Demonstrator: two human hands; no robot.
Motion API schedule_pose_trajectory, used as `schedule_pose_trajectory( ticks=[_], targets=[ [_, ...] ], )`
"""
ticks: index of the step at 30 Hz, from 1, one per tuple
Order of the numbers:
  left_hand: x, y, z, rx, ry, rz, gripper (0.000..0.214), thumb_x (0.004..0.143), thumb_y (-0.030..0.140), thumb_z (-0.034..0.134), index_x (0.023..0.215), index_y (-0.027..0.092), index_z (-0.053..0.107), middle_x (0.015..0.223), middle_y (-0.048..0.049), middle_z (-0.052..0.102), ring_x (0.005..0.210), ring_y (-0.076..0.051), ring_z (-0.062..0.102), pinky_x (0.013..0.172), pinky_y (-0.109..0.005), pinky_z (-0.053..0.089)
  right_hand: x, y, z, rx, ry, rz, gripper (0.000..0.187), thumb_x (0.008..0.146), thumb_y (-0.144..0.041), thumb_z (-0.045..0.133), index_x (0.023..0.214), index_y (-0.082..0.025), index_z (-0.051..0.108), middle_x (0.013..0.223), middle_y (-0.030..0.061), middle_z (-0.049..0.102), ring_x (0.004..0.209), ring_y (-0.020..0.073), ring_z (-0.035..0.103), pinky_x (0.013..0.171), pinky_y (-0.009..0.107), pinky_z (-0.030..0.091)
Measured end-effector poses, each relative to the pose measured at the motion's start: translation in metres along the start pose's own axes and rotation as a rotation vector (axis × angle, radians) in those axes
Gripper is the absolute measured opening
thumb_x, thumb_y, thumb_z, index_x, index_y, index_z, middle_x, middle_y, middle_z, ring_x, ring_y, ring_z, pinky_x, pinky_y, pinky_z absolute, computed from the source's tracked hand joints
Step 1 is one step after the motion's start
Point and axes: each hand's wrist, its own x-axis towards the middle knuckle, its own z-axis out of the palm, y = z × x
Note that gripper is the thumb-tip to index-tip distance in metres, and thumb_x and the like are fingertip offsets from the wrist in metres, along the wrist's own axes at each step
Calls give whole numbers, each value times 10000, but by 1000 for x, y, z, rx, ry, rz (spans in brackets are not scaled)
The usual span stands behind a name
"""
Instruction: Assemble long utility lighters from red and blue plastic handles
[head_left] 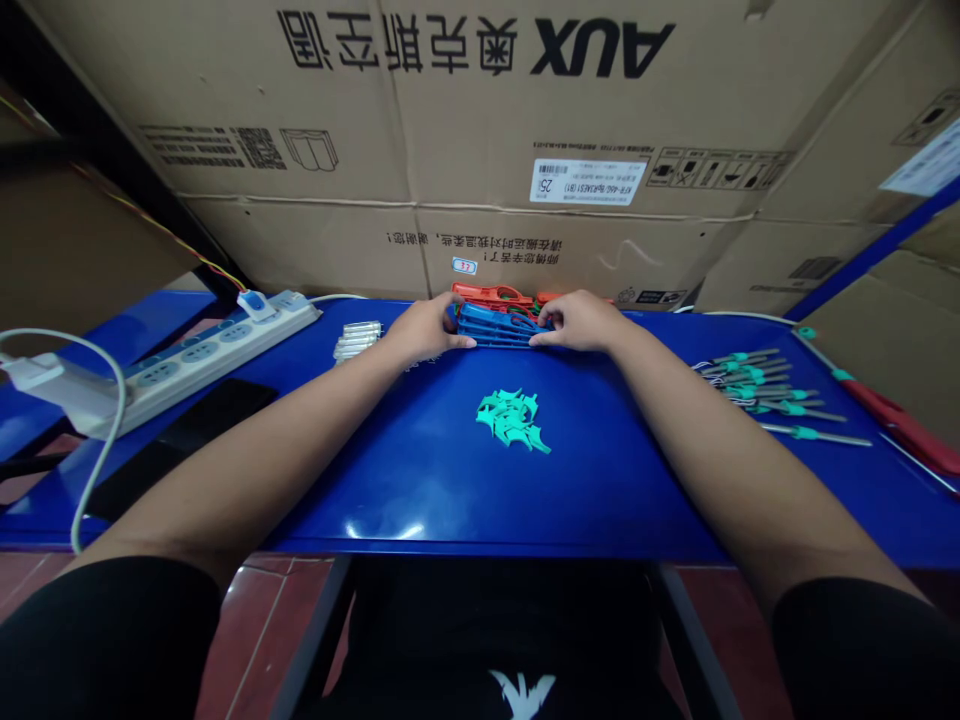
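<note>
The left hand (429, 328) and right hand (581, 322) pinch opposite ends of stacked blue plastic parts (496, 326) (green plastic pieces (514, 418) lie heaped nearby).

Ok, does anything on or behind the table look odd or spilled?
Yes: the cardboard behind the blue table has its AUX lettering upside down. Small green pieces lie in a loose jumble, though that may be intentional. I see no clear damage or spill.

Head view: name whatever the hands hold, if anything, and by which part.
Blue plastic pieces, held together by their ends: left hand at the left end, right hand at the right.
</note>
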Motion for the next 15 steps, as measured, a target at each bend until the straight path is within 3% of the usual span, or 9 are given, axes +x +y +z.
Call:
schedule_pose_trajectory(
  ticks=[9, 12, 15],
  targets=[
    [-2, 3, 1, 69, 30, -25, 734, 720, 552, 780, 1335, 243, 524, 1003, -55, 721, 907, -259, 683, 771, -346, 500, 0, -3, -4, 12, 18, 33, 375, 772, -541, 719, 968, -223, 748, 848, 34, 734, 744, 193, 623, 653, 299, 404],
    [-2, 7, -4, 94, 70, 24, 731, 733, 534, 772, 1342, 206, 534, 1048, -81, 704, 964, -269, 664, 807, -351, 501, -5, -11, -5, 23, 149, -26, 365, 828, -522, 663, 990, -201, 726, 922, 68, 723, 818, 223, 627, 694, 322, 429],
    [-6, 15, -25, 60, 226, 141, 610, 824, 518, 680, 1308, 160, 582, 1080, -99, 689, 995, -256, 643, 858, -350, 492, -25, -34, -2, 134, 305, -217, 400, 927, -488, 539, 1106, -165, 691, 1074, 125, 691, 947, 254, 626, 821, 377, 474]
  ],
)
